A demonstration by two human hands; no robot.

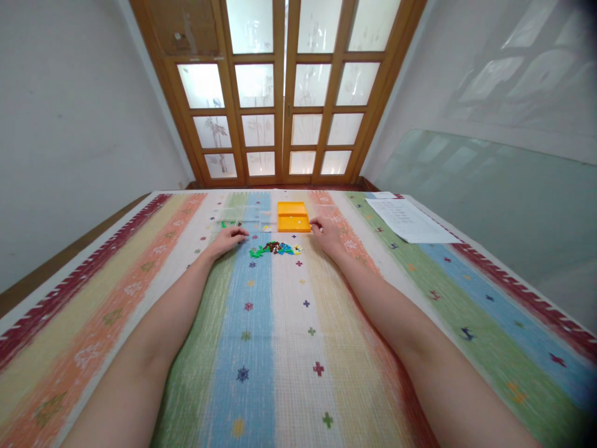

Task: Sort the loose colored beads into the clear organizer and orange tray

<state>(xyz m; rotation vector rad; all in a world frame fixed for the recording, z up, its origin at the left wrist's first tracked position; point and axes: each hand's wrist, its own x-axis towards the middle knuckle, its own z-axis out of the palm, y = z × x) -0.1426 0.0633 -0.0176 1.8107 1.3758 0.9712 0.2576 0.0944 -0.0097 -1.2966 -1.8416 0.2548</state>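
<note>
A small heap of coloured beads [275, 249], green, blue, dark red and white, lies on the striped tablecloth [280, 348]. Behind it sits a shallow orange tray [293, 216] with a few beads inside. A clear compartmented box [242, 216] lies to the tray's left. My left hand [228, 239] rests on the cloth just left of the heap, fingers curled toward it. My right hand [325, 234] rests right of the heap, its fingers pinched at the tray's near right corner; what they hold is too small to make out.
A white printed sheet [409, 220] lies at the far right of the table. A glass pane [489, 199] leans on the right wall. Wooden doors with frosted panes [280, 93] stand beyond the table's far edge.
</note>
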